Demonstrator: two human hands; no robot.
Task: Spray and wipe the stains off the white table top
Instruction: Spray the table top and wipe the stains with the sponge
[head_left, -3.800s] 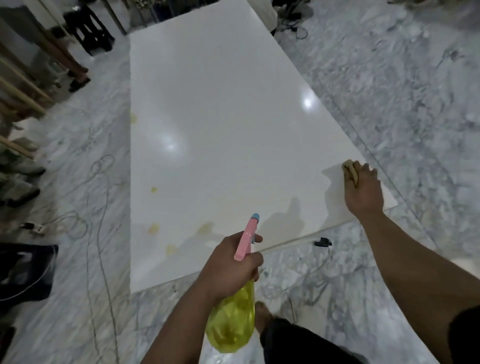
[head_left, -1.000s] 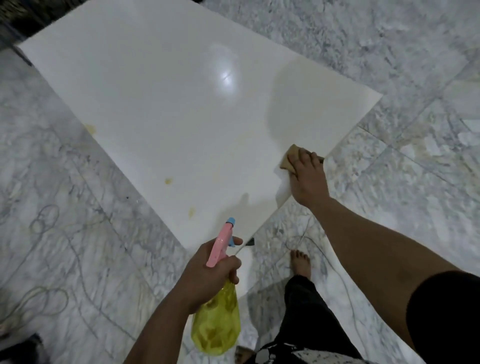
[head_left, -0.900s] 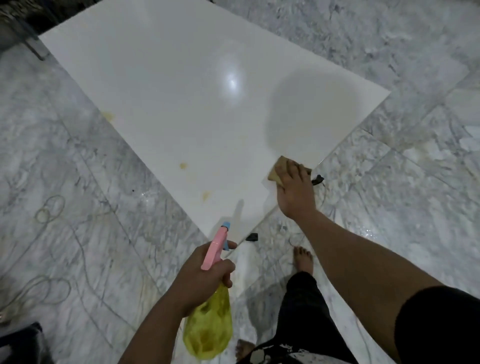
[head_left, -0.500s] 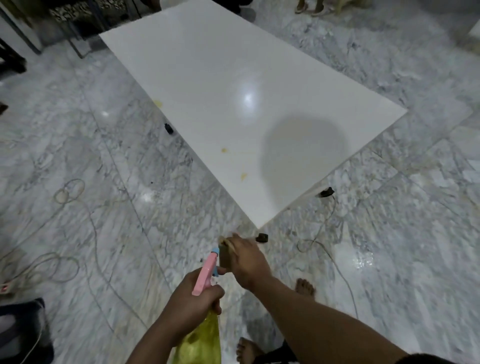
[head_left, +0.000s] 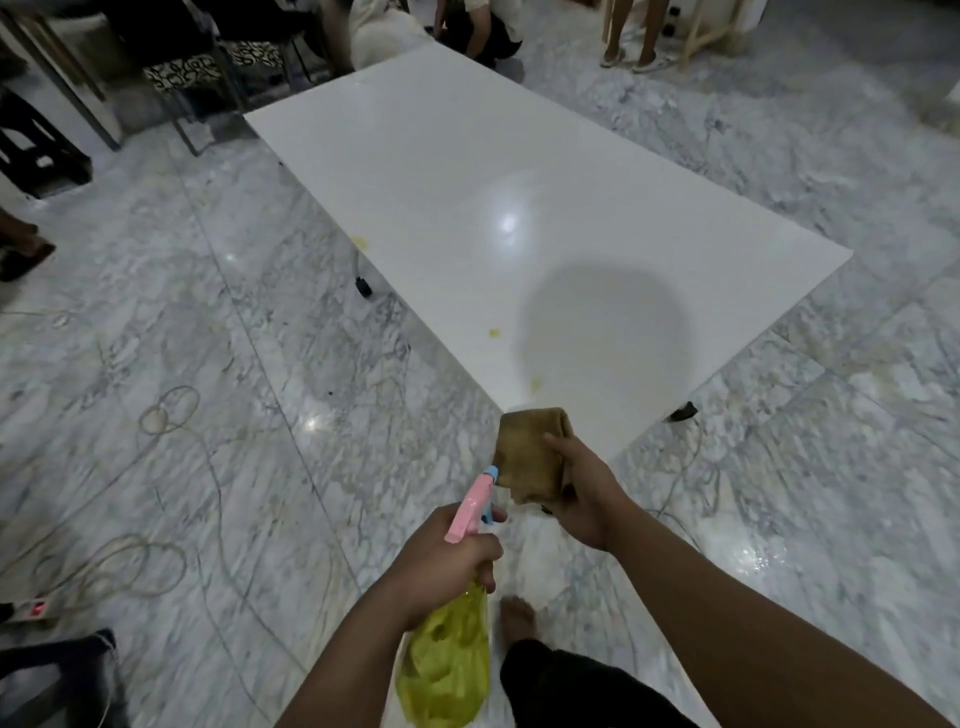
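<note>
2 hands hold 1 spray bottle, 1 cloth; 3 stains.

Both bare arms reaching forward from the bottom of the frame, forearms angling in toward each other. Left hand sitting lower and closer in, fingers curling round the neck of the spray bottle, index finger hooking over the front by the trigger, back of the hand facing up. Right hand held a bit further out and higher, wrist bent slightly, palm turning inward, thumb on top and fingers wrapping underneath, gripping the folded brown cloth. Hands staying close together, not touching. One bare foot poking out below, plus a dark trouser leg.
</note>
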